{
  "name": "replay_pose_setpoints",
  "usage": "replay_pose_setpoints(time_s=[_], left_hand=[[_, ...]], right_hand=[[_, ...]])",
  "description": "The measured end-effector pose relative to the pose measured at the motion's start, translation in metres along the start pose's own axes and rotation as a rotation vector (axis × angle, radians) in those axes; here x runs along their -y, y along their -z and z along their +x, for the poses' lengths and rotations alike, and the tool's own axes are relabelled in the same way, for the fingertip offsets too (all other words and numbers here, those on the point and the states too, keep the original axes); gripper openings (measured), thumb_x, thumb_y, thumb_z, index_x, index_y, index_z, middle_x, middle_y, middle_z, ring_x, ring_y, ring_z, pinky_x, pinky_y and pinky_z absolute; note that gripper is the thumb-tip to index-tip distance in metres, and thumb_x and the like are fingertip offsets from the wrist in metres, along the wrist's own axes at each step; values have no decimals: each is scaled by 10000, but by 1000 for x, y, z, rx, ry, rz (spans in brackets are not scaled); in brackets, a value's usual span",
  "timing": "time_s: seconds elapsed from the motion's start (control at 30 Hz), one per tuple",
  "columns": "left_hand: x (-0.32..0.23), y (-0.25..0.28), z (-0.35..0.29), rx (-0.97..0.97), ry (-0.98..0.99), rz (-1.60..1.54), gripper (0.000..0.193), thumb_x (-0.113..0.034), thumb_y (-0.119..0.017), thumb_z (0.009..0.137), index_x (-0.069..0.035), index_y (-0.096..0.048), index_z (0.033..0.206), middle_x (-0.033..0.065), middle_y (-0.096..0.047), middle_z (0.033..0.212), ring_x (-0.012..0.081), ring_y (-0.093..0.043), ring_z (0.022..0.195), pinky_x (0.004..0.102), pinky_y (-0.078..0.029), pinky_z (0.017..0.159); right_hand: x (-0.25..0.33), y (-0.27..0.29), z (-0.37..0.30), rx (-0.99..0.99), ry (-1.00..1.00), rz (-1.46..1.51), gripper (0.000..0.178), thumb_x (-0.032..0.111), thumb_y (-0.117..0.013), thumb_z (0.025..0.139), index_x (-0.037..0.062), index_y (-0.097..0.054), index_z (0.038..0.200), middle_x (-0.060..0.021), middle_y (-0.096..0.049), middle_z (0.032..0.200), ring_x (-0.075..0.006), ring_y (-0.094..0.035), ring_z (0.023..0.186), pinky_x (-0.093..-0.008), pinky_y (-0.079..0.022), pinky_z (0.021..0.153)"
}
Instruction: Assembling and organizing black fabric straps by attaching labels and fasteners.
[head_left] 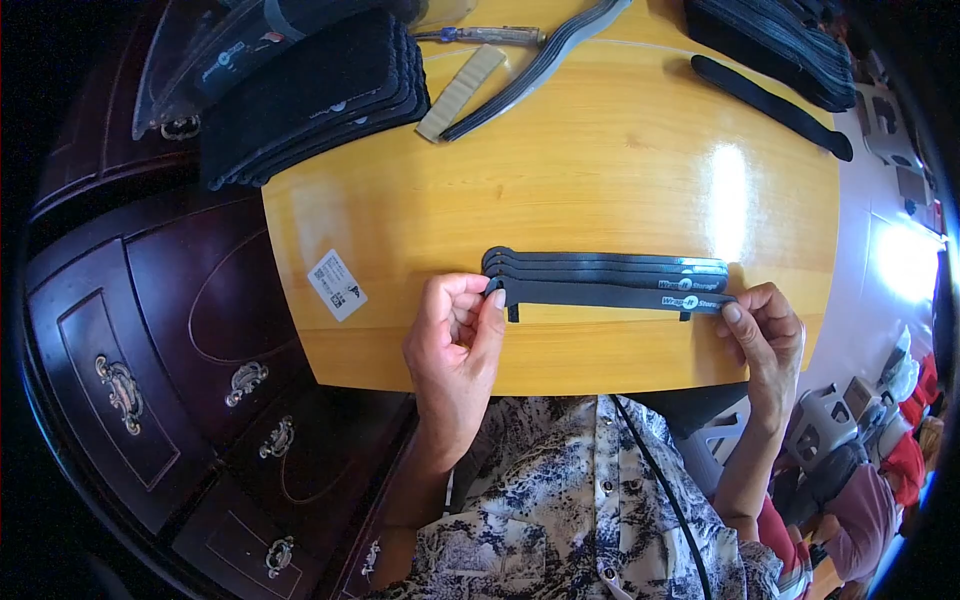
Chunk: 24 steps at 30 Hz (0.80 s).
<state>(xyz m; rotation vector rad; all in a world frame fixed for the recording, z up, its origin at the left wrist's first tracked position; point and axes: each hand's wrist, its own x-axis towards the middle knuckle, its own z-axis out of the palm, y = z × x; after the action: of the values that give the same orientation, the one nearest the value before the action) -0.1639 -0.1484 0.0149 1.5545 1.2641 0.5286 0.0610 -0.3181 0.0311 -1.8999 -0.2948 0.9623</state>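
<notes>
A flat black strap [590,294] with a rounded left end and white print near its right end stretches level between my two hands. My left hand [455,345] pinches its left end between thumb and fingers. At the other end, my right hand [765,345] grips the strap tip with the thumb on top. Just behind it, several matching straps [600,262] lie overlapped in a stepped row, rounded ends to the left. Two short black pieces stick out below the front strap; what they belong to is hidden.
On the wooden table [580,360], a white label [338,285] lies left. Farther back are stacked black pads [310,90], a clear-handled screwdriver [490,36], a tan strip [460,92], bundled straps [540,65], a strap pile [770,45] and a loose strap [770,105].
</notes>
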Motion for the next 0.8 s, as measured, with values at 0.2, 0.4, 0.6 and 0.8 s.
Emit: replay_pose_setpoints(time_s=[0.2, 0.4, 0.6, 0.8], left_hand=[[0, -1, 1, 6, -3, 16, 166, 21, -658, 873, -5, -545, 992, 20, -587, 736, 50, -505, 610, 206, -436, 549], [-6, -4, 2, 11, -13, 13, 143, 26, -635, 884, -15, -534, 977, 11, -556, 724, 51, -484, 599, 213, -421, 540], [-6, 1, 0, 56, 16, -15, 62, 12, -587, 927, -31, -545, 944, -53, -480, 758, 14, -413, 632, 180, -356, 555], [-9, -3, 3, 68, -6, 53, 61, 23, -568, 931, -24, -530, 930, -47, -466, 727, 9, -382, 606, 182, -313, 527]], right_hand=[[2, -1, 2, -1, 2, -1, 141, 134, -702, 889, 53, -605, 827, 26, -595, 661, -17, -481, 554, -177, -352, 504], [2, 1, 2, -1, 6, -2, 150, 135, -714, 880, 46, -610, 819, 24, -593, 655, -23, -485, 544, -179, -362, 500], [6, -4, 2, 7, -75, 50, 148, 139, -732, 864, 33, -635, 830, 24, -609, 664, -30, -510, 558, -185, -392, 506], [0, -3, 3, 8, -2, 7, 157, 148, -728, 870, 19, -643, 843, 27, -626, 680, -27, -532, 584, -182, -425, 528]])
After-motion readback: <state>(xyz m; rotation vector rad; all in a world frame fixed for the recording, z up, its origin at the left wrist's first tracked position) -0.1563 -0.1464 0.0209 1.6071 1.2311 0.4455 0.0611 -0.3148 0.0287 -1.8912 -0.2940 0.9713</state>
